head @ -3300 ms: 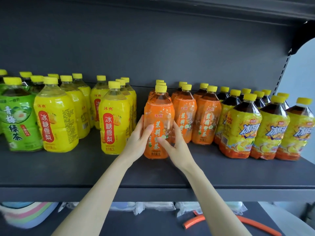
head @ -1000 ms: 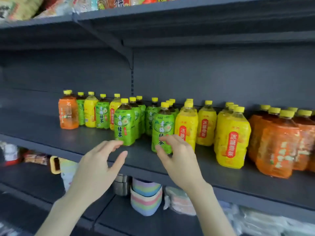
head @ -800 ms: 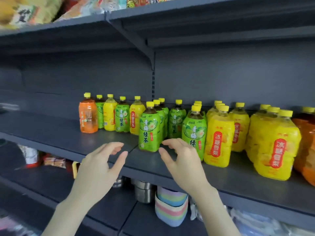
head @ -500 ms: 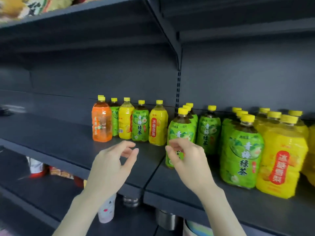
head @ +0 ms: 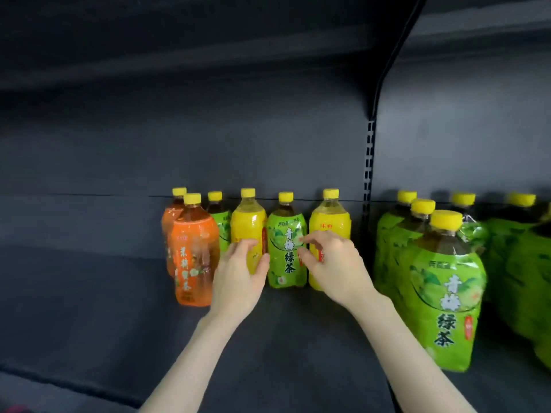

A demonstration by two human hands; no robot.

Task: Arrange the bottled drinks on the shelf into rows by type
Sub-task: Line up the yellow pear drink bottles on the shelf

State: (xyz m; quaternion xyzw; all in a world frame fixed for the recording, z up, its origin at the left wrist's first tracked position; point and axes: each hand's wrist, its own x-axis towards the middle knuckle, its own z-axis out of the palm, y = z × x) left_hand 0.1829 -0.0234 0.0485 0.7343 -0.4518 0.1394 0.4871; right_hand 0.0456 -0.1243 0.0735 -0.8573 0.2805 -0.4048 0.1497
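A mixed cluster of bottles stands at the back of the dark shelf (head: 89, 293). From left: an orange bottle (head: 195, 251) with another behind it, a green one behind (head: 222, 225), a yellow bottle (head: 249, 225), a green tea bottle (head: 286, 251), and another yellow bottle (head: 329, 216). My left hand (head: 238, 275) reaches in with fingers apart, over the first yellow bottle and beside the green tea bottle. My right hand (head: 331, 263) has curled, parted fingers at that bottle's right side, in front of the second yellow bottle. Neither hand clearly grips anything.
A group of green tea bottles (head: 441, 287) stands in rows to the right, near the shelf's front. A slotted upright post (head: 369, 162) divides the back wall. The shelf above overhangs. Bare shelf surface lies to the left of the orange bottles.
The view has swung left and closer to the mixed cluster. Both hands have moved forward from the shelf's front edge up to the green tea bottle between the two yellow ones.
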